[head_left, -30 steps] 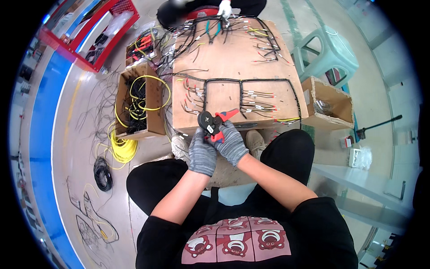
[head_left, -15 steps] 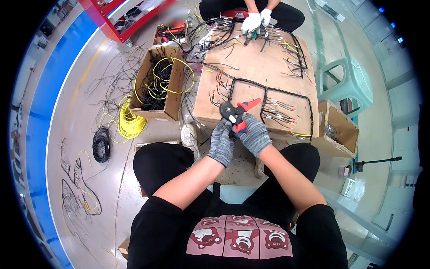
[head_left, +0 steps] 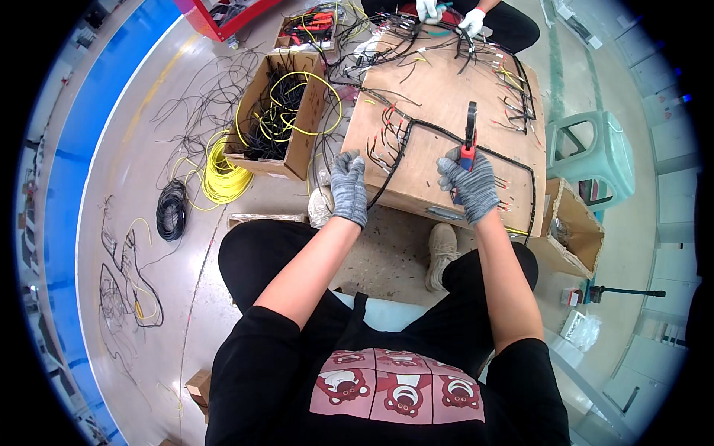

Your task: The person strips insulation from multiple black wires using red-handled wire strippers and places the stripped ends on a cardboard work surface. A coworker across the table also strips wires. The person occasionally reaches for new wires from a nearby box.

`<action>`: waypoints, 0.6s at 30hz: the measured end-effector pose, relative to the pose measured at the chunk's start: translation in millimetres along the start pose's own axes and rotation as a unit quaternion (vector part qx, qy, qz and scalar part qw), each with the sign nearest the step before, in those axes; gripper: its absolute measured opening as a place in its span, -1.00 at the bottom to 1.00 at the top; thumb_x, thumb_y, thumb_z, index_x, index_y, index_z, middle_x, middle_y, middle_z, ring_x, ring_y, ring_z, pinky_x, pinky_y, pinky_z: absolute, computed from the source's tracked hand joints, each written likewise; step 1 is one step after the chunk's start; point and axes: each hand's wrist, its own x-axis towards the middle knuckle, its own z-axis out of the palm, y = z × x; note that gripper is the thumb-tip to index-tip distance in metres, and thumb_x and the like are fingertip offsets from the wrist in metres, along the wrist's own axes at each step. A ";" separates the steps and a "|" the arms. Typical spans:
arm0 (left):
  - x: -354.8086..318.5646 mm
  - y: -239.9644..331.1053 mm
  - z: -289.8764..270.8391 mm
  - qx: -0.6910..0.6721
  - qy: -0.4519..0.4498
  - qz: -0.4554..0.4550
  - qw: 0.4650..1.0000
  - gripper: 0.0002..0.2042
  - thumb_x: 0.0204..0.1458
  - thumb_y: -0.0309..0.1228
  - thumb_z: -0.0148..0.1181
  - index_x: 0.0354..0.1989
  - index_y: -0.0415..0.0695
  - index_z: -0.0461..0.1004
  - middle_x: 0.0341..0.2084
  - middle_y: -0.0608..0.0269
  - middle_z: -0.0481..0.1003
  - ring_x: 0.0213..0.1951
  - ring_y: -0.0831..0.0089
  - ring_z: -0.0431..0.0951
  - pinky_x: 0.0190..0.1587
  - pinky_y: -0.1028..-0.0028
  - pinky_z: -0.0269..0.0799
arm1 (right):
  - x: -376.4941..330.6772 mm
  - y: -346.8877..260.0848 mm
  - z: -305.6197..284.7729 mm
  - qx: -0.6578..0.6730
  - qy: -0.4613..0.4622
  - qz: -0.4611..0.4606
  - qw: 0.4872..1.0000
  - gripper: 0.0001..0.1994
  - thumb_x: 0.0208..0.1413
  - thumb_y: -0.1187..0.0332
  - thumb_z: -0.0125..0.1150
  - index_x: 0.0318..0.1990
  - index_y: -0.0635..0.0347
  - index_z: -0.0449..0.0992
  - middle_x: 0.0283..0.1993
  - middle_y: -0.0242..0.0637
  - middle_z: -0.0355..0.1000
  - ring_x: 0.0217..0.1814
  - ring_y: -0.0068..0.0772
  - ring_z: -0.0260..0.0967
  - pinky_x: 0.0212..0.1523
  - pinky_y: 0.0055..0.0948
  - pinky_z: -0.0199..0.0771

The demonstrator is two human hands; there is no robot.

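My right hand (head_left: pixel 476 189), in a grey knitted glove, is closed round red-handled crimping pliers (head_left: pixel 470 137). Their black head points away from me, seen edge-on. Over the near left edge of the wooden board (head_left: pixel 476 85) is my left hand (head_left: pixel 349 189), gloved alike, with its fingers curled in; whatever they may hold is hidden. Between and beyond my hands lies a black-wrapped wire harness (head_left: pixel 439 130) with several short branch wires, some with red or white ends. Part of it hangs over the board's near edge, and my right hand covers some branches.
Across the board, a co-worker's white-gloved hands (head_left: pixel 471 22) work among more wires. To the left stand a cardboard box of cables (head_left: pixel 316 100) and a yellow cable coil (head_left: pixel 223 175). At right are a pale green stool (head_left: pixel 613 149) and an open carton (head_left: pixel 584 238).
My hands have moved apart, the left one leftward and the right one rightward with the pliers. The pliers have turned from broadside to edge-on. The co-worker's hands have separated.
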 end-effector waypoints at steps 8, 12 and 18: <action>-1.2 10.7 17.1 0.196 -0.067 0.091 0.974 -0.84 -0.05 -0.53 0.14 -0.26 -0.21 0.41 -0.62 0.47 0.23 -0.59 0.70 0.16 -0.53 0.65 0.16 | 6.9 9.7 -8.2 0.020 -0.037 0.039 0.998 -0.83 -0.09 0.52 0.24 -0.34 0.31 0.39 -0.48 -0.26 0.40 -0.52 -0.46 0.43 -0.52 -0.53 0.49; 0.9 -7.9 14.8 0.120 -0.138 0.079 0.980 -0.85 -0.02 -0.51 0.13 -0.27 -0.23 0.37 -0.50 0.34 0.38 -0.48 0.63 0.31 -0.35 0.65 0.29 | 10.4 16.4 -5.2 -0.005 -0.070 0.046 0.996 -0.81 -0.07 0.52 0.21 -0.25 0.33 0.43 -0.42 -0.24 0.43 -0.46 -0.45 0.43 -0.42 -0.52 0.50; -7.9 -1.0 23.4 0.161 -0.213 0.065 0.961 -0.88 0.03 -0.46 0.10 -0.29 -0.20 0.39 -0.50 0.43 0.36 -0.45 0.69 0.25 -0.33 0.66 0.26 | 13.4 17.9 2.8 -0.097 -0.035 0.018 0.995 -0.87 -0.05 0.50 0.19 -0.30 0.29 0.45 -0.45 -0.31 0.42 -0.48 -0.52 0.41 -0.44 -0.55 0.49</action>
